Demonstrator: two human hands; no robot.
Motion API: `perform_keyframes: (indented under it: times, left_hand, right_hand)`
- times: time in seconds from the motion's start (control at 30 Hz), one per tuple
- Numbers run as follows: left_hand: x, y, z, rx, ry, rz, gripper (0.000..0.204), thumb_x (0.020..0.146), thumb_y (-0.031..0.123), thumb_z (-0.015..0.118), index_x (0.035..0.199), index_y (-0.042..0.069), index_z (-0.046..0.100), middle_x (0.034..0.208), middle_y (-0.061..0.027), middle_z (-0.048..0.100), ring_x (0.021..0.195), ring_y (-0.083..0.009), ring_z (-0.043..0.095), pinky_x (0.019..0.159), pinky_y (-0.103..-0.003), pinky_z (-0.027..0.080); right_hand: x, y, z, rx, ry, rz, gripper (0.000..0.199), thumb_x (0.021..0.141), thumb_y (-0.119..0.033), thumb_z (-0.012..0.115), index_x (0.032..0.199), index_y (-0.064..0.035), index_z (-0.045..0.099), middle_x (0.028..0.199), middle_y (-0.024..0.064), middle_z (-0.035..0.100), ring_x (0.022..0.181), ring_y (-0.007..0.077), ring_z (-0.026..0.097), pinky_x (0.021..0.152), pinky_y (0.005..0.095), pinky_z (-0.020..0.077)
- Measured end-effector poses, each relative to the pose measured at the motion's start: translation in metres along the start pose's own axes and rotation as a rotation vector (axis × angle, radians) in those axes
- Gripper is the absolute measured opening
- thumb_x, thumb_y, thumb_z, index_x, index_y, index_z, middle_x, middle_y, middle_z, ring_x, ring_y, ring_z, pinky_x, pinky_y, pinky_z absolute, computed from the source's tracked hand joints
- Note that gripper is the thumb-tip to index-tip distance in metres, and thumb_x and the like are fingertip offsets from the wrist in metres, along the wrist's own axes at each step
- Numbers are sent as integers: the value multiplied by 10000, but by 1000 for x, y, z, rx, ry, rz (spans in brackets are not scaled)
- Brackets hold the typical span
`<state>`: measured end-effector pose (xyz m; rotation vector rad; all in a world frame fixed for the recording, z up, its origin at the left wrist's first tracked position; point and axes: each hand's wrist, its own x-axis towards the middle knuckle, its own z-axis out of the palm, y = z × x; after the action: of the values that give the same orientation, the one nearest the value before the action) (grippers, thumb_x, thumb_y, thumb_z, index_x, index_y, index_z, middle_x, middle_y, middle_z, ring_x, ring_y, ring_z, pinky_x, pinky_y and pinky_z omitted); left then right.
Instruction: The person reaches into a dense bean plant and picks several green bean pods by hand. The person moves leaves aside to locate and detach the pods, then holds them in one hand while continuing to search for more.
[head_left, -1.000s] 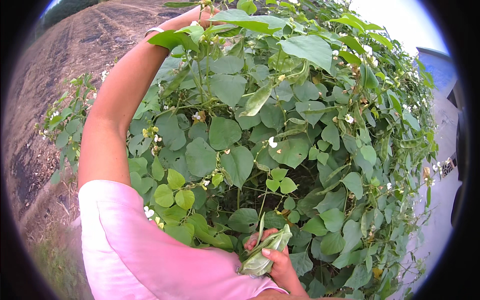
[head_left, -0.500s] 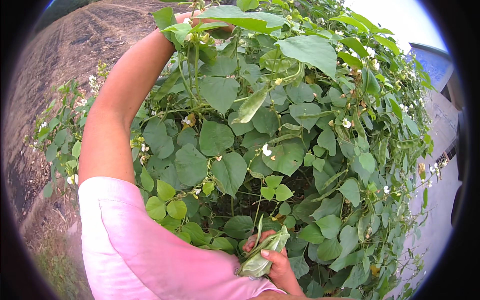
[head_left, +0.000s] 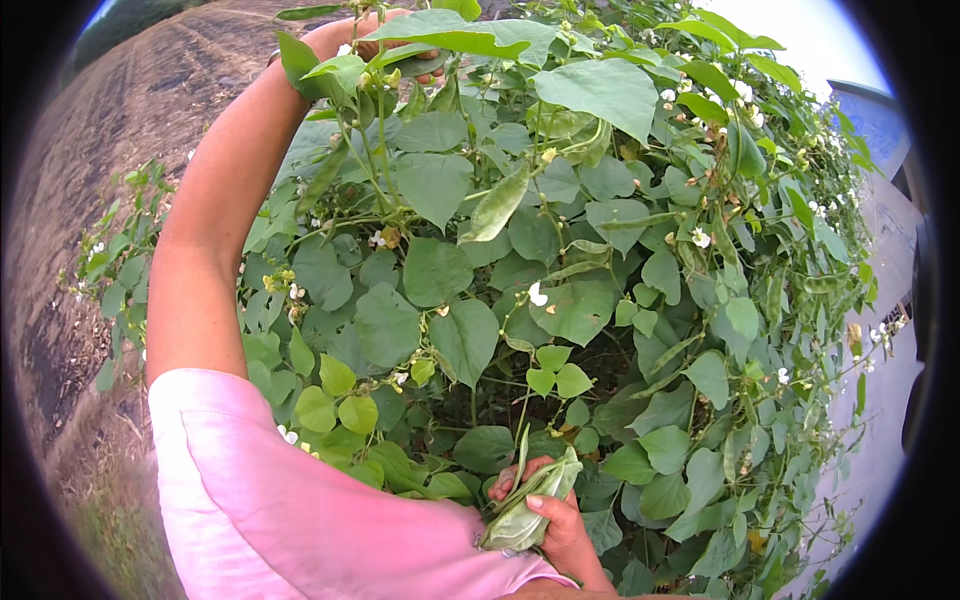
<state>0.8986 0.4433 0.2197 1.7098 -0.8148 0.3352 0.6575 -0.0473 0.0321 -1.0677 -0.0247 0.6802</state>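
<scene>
My left arm reaches up over the top of a bean vine (head_left: 436, 270). Leaves partly cover my left hand (head_left: 390, 20); its fingertips curl beneath a grey-green thing, a leaf or a pod. Low in front of me, my right hand (head_left: 562, 520) is closed around several flat green bean pods (head_left: 528, 512), thumb across them. Between the hands, a broad bean pod (head_left: 496, 206) hangs from the vine. A large leaf (head_left: 605, 95) spreads to the right of my left hand.
White flowers (head_left: 538, 295) and more pods dot the dense foliage. Bare brown soil (head_left: 110, 150) lies at left. At right stand a pale grey surface (head_left: 885, 270) and a blue panel (head_left: 868, 125). My pink sleeve (head_left: 330, 490) fills the lower left.
My left arm and hand have shifted slightly left, and fingertips now show below the leaf at the top. My right hand keeps its hold on the bean pods.
</scene>
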Motion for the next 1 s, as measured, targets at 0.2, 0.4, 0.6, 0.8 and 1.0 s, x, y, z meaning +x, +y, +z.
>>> perform_keyframes:
  times: [0.2,0.4,0.6,0.8,1.0]
  left_hand:
    - [-1,-3,1,18,110,45,382,962,356,475,1150,32,555,1024,-74,618,851,-131,598,760,-258,494]
    - [-4,-6,19,61,-7,-14,379,972,370,453,1112,37,566,957,-65,632,771,-114,606,702,-251,504]
    - [-18,-30,13,219,70,43,357,978,375,444,1026,51,584,855,-48,635,642,-102,592,606,-251,490]
    - [-20,-15,31,457,154,-244,367,955,402,469,1059,78,608,950,12,606,750,-69,559,737,-217,442]
    - [-53,-35,-1,1024,130,-147,378,962,292,440,1218,30,531,991,-16,631,881,-131,575,837,-265,439]
  right_hand:
    - [0,1,4,0,32,12,380,667,-153,666,978,-53,472,892,166,535,886,300,538,871,465,424]
    - [-3,4,1,-14,52,39,381,668,-166,665,977,-59,470,889,168,543,893,308,537,874,462,423]
    - [-5,4,-1,-12,51,67,369,671,-172,665,962,-63,467,896,162,542,901,301,534,873,447,425]
    - [-5,5,-5,4,57,84,360,682,-177,662,962,-63,467,920,158,537,908,291,535,870,430,428]
    - [-6,-7,6,-28,70,146,411,693,-183,659,1025,-71,444,946,159,535,947,279,535,862,407,424]
